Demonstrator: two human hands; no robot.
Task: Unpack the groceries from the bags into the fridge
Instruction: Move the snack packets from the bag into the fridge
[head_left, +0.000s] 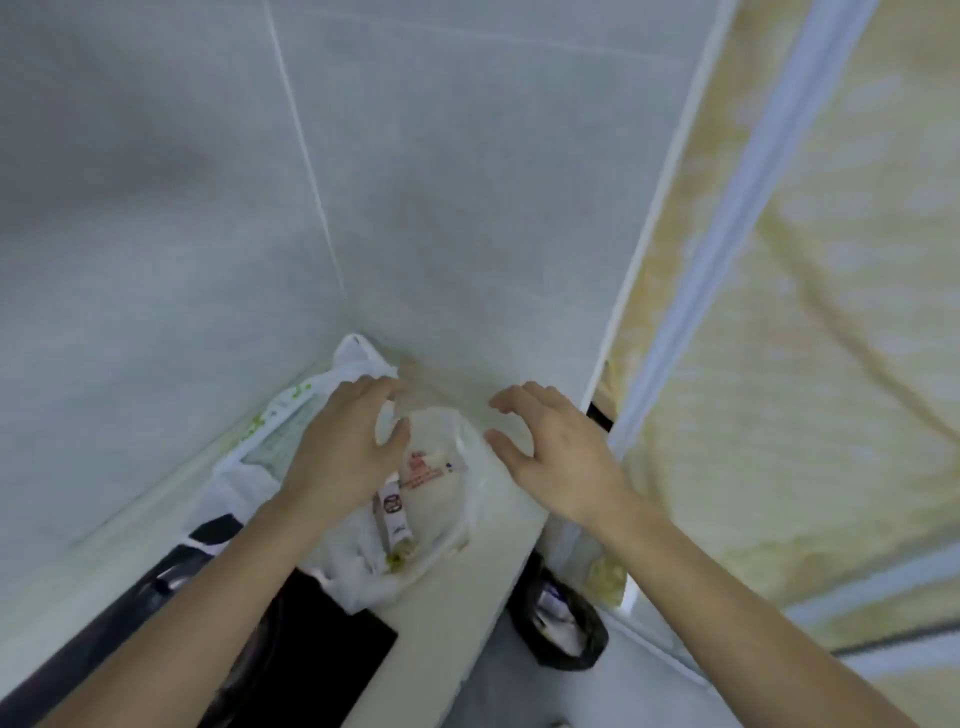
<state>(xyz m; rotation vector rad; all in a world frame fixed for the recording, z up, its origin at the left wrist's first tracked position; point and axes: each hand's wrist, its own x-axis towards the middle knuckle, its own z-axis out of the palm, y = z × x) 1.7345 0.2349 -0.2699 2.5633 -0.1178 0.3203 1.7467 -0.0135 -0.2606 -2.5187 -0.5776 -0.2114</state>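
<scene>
A clear plastic bag with red print (441, 467) lies on the white counter (447, 613) in the tiled corner. Inside it shows a white packet with a green end (393, 525). A second white bag with green print (291, 410) stands to its left against the wall. My left hand (345, 447) hovers over the left side of the clear bag, fingers spread and curled. My right hand (556, 447) hovers over the bag's right side, fingers apart too. Neither hand holds anything that I can see.
A black cooktop (322, 639) is set into the counter at the lower left. On the floor right of the counter stands a bin with a black liner (566, 623). A yellow-patterned panel with a white frame (810, 364) fills the right side.
</scene>
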